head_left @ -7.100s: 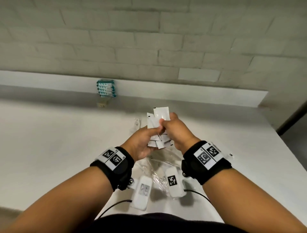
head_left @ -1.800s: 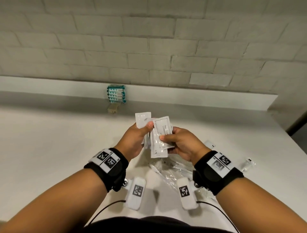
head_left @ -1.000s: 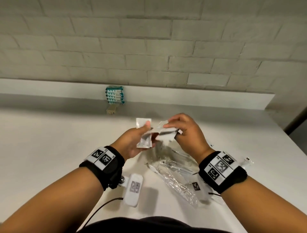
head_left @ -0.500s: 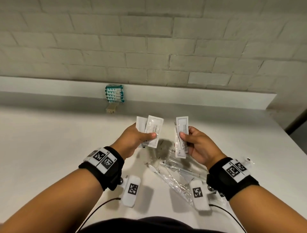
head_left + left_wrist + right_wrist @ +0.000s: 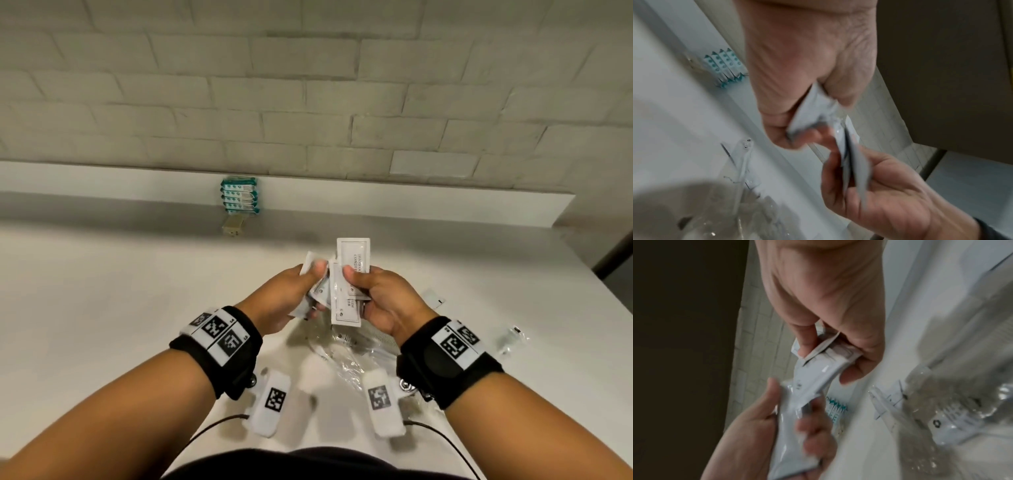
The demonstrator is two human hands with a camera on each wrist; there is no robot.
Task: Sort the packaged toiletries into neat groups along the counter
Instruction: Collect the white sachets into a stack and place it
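Note:
Both hands are raised over the white counter [image 5: 102, 308], close together. My left hand [image 5: 308, 286] pinches a few small white sachets [image 5: 320, 291] under its thumb. My right hand [image 5: 359, 291] grips several white printed sachets [image 5: 352, 262], fanned upright, thumb on the front. The two bundles overlap at the middle. In the left wrist view the left hand [image 5: 807, 91] clamps crumpled sachets [image 5: 812, 112]. In the right wrist view the right hand [image 5: 830, 344] holds its sachets [image 5: 818, 369] against those of the left hand [image 5: 777, 426].
A stack of teal-and-white packets [image 5: 239, 198] stands against the back ledge, with a small beige packet [image 5: 233, 226] in front. Clear plastic wrappers [image 5: 346, 356] lie under my hands. A small white packet [image 5: 433, 297] and a clear packet [image 5: 512, 337] lie to the right.
Half a second ago my hands were apart, each holding its own sachets. They have come together and the bundles now overlap.

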